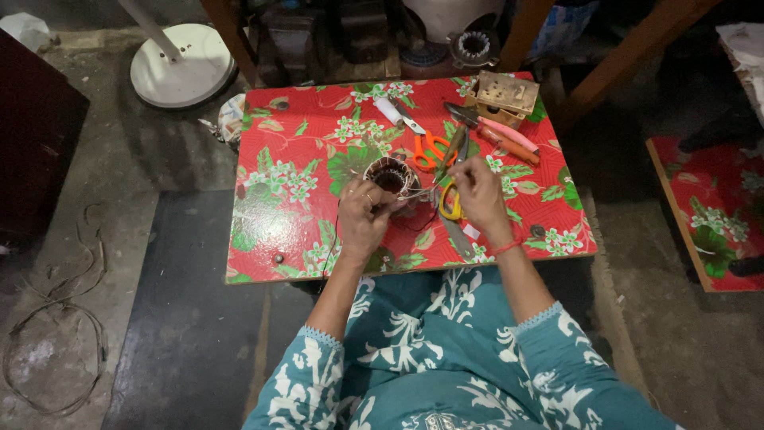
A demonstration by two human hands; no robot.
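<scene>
A round motor stator with copper windings sits in the middle of a low table with a red floral cover. My left hand rests against the stator's near side, fingers pinched on a thin wire. My right hand is just right of it, fingers closed on the other end of that wire. Yellow-handled scissors lie under my right hand.
Orange-handled scissors, a white roll, pliers with pink and orange grips and a small wooden box with a brass plate lie at the table's far side. A white fan base stands on the floor; loose wire lies at left.
</scene>
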